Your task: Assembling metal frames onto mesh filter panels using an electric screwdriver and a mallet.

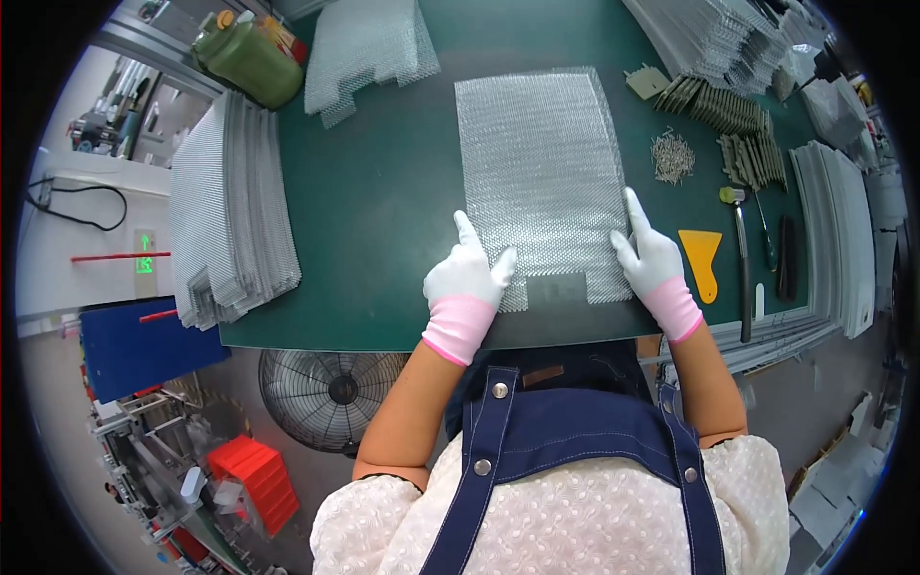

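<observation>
A silver honeycomb-mesh sheet point(541, 153) lies flat on the green tabletop in front of me, with a rectangular notch in its near edge. Both hands wear white gloves with pink cuffs. At the sheet's near left corner is my left hand point(468, 276), open, its index finger stretched out beside the edge and its thumb on the mesh. My right hand point(654, 257) rests at the near right edge, also open, index finger pointing along the side and thumb on the mesh. The other fingers are partly hidden on both hands.
Mesh stacks stand at the left point(230, 211), far left point(369, 53) and far right point(704, 43). On the right lie small metal pins point(673, 157), greenish plates point(752, 153), a yellow scraper point(701, 261), a hammer-like tool point(743, 268) and a screwdriver point(770, 244). A green jug point(251, 65) stands far left.
</observation>
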The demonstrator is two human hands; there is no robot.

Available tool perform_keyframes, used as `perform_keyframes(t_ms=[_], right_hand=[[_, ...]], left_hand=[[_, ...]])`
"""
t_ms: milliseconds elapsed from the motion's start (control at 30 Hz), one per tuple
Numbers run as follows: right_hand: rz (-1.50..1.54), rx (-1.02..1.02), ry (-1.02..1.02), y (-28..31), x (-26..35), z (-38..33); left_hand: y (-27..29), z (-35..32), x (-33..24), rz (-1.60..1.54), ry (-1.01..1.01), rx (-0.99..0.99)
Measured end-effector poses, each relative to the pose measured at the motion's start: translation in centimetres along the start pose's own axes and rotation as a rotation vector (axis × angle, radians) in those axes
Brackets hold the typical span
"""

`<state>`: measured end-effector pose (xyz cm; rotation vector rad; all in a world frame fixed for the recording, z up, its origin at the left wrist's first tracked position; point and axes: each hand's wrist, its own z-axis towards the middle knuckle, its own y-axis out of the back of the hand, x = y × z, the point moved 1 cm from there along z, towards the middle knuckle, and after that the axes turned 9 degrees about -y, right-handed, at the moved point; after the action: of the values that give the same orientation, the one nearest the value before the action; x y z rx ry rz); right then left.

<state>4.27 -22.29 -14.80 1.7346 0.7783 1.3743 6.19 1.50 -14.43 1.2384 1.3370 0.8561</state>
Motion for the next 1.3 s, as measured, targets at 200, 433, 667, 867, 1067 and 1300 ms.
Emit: perform_keyframes(t_ms=[200,433,667,867,1067,1300], right_hand=[[-0.414,0.135,-0.033,2.0,1.2,0.6],[-0.151,-0.430,0.281,9.2,1.9,6.7],[-0.359,-0.890,1.150,-0.3,25.1,17.1],[-0.011,-0.724,1.407,-6.4,35.0,13.2],[0.165,-0.594,1.480,-8.2,38.3,10.7],[0.426,-0.231,1.705,-13.9,42.9,0.3]], left_hand=[[1.9,0.4,-1.2,0.206,-0.026,0.067],[-0.4,0.9,3.0,0.072,-0.538,-0.189],[-2.2,4.9,-1.9,-0.089,-0.624,-0.208],[-0.3,4.5,-0.5,-0.043,-0.474,0.008],[-2.1,5.9,0.0,-0.020,-0.473,-0.092],[-3.1,9.6,-1.5,0.159,-0.472,0.017]])
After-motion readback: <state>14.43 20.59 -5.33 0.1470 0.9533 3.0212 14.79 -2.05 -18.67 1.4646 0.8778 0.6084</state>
